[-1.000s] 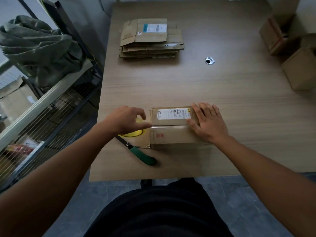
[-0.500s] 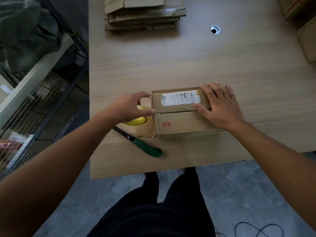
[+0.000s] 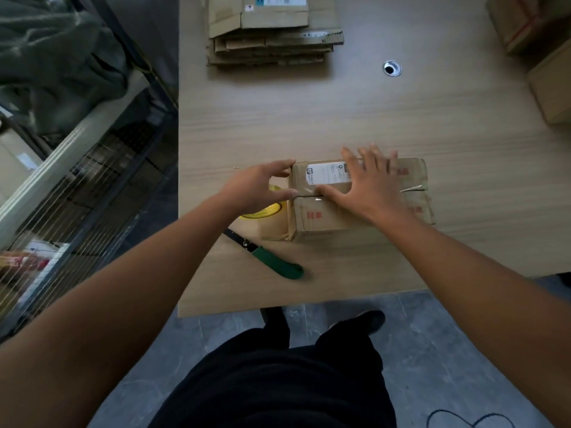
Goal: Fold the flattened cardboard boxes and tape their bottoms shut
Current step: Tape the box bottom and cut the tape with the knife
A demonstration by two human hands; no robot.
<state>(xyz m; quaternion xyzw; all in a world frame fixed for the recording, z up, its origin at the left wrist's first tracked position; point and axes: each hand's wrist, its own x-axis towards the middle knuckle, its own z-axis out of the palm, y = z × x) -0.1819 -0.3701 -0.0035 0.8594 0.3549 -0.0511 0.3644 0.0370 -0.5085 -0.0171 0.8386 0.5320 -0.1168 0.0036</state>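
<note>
Right hand (image 3: 367, 186) has slid left along the seam of the cardboard box (image 3: 336, 216), fingers spread flat; left hand (image 3: 259, 189) curls round the yellow tape roll (image 3: 262, 211). Press firmly, keeping tape taut and centred.

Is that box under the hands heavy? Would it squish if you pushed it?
Probably light: the box is thin cardboard, likely empty, its seam getting tape from the roll in the left hand. It may give a little where the right hand presses the flaps. It sits low and flat on the table, so tipping or rolling seems unlikely.
</note>
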